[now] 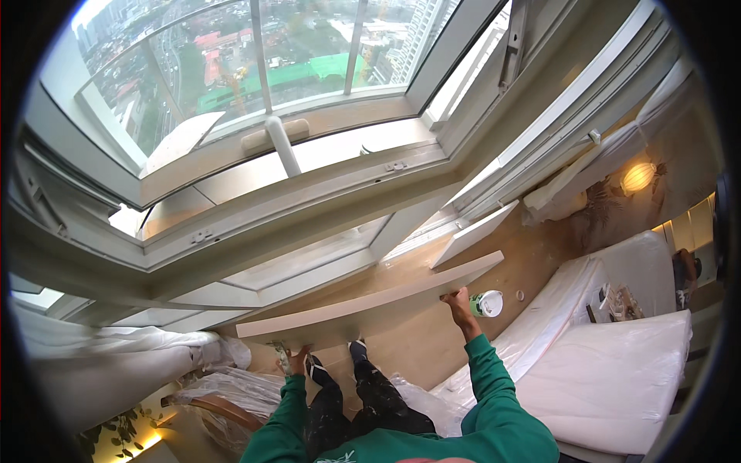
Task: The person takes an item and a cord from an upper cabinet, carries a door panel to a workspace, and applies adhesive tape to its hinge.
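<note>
A long pale board (370, 302) stretches across in front of my legs, its narrow white edge facing up. My right hand (458, 302) is closed on the board near its right end. Towards its left end, my left hand (293, 361) is closed at the near side of the board. A small pale, greenish thing shows beside the left fingers, too unclear to name. Just right of my right hand, a white and green bucket (486, 304) stands on the floor. Beyond the board's right end, a smaller white panel (475, 233) stands tilted near the window wall.
An open window (293, 162) with a grey-white frame fills the far side, high above a city. Plastic-wrapped furniture (610, 370) stands at the right. A plastic-covered chair (224, 409) and white curtains (131, 363) are at the left. A round lamp (638, 178) glows far right.
</note>
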The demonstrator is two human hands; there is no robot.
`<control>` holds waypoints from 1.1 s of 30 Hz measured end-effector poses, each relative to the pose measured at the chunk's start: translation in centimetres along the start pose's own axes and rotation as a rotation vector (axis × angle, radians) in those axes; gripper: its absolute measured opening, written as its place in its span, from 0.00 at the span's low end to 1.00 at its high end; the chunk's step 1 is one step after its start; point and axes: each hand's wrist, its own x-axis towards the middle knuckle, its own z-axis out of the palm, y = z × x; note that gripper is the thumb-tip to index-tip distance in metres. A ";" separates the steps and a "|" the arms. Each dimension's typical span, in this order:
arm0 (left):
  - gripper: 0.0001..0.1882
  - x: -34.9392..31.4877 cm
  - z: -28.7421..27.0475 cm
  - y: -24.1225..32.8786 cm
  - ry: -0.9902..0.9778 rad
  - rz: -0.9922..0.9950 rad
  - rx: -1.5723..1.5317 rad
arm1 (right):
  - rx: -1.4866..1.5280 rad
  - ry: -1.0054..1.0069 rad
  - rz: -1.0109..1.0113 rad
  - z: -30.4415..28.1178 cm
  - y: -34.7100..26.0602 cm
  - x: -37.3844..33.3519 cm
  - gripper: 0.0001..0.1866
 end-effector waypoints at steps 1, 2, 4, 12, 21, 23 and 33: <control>0.43 1.2 1.4 -0.4 0.016 0.029 0.052 | 0.003 -0.003 0.009 -0.7 1.2 1.1 0.15; 0.42 2.3 2.9 -0.5 0.029 0.056 0.108 | 0.006 -0.003 0.014 -1.3 1.7 2.7 0.17; 0.39 4.2 5.5 -0.9 0.043 0.075 0.145 | 0.014 -0.002 0.020 -2.1 2.8 5.6 0.21; 0.32 10.6 13.4 -5.4 0.105 0.097 -0.037 | -0.041 -0.076 0.050 -3.4 4.5 16.1 0.19; 0.30 16.6 15.5 -14.1 0.183 0.247 -0.021 | -0.090 -0.188 0.077 -3.6 7.7 22.6 0.08; 0.29 16.9 17.0 -13.7 0.188 0.179 -0.104 | -0.102 -0.196 0.065 -3.9 8.6 23.7 0.08; 0.26 16.7 17.7 -9.4 0.248 0.137 0.236 | -0.180 -0.147 0.000 -1.1 7.0 25.9 0.20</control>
